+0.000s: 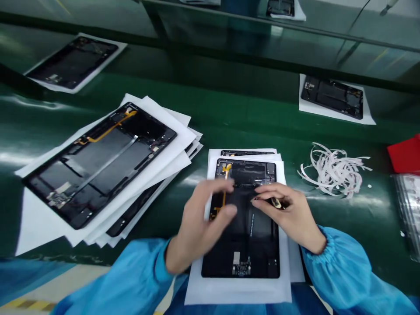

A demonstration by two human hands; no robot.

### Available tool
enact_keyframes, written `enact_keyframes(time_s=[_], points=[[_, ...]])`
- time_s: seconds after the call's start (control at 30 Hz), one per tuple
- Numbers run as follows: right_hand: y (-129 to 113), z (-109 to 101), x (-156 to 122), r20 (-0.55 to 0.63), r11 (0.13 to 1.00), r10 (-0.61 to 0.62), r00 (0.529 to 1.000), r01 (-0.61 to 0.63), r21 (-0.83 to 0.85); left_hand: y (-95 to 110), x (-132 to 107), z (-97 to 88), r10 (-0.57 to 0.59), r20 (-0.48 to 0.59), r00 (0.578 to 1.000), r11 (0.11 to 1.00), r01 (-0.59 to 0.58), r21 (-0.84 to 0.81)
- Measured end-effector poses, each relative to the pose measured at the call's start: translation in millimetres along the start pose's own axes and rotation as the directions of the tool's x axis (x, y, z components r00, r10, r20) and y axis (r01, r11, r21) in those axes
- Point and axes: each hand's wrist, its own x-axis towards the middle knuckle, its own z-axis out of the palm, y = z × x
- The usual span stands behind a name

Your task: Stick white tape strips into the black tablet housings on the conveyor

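Observation:
An opened black tablet chassis [249, 245] lies on white sheets in front of me, with an orange flex cable [226, 168] near its top left. My left hand [205, 218] hovers over its left half, blurred, fingers spread and nothing seen in them. My right hand [288, 210] rests on the upper right of the chassis, fingertips pinched on a small part I cannot make out. Both arms wear blue sleeves.
A stack of chassis on white sheets [98, 170] lies to the left on the green belt [236, 113]. More chassis sit at far left [74, 61] and far right [333, 96]. Peeled white strips [331, 170] pile to the right, beside a red box [405, 153].

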Motion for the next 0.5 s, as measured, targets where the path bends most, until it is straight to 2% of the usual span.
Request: enact_keyframes(time_s=[0.07, 0.13, 0.23, 0.33, 0.5], points=[[4.6, 2.3, 2.2, -0.003, 0.999, -0.034, 0.999, 0.034, -0.021, 8.4, -38.6, -0.3, 0.116, 0.155, 0.981, 0.977, -0.140, 0.158], [10.0, 4.0, 3.0, -0.013, 0.997, -0.054, 0.998, 0.053, -0.050, 15.8, -74.6, 4.7, 0.152, 0.297, 0.943, 0.931, -0.237, 0.279], [17.2, 4.5, 2.4, -0.030, 0.995, -0.061, 0.998, 0.058, -0.084, 21.6, -108.6, 16.1, 0.108, 0.351, 0.930, 0.864, -0.263, 0.429], [21.8, 3.7, 1.7, -0.035, 0.992, -0.074, 0.997, 0.069, -0.107, 20.6, -118.0, 23.0, 0.081, 0.334, 0.939, 0.847, -0.242, 0.473], [26.8, 4.8, 2.3, -0.040, 0.986, -0.096, 0.995, 0.090, -0.142, 17.0, -119.6, 20.4, 0.092, 0.328, 0.940, 0.848, -0.246, 0.469]])
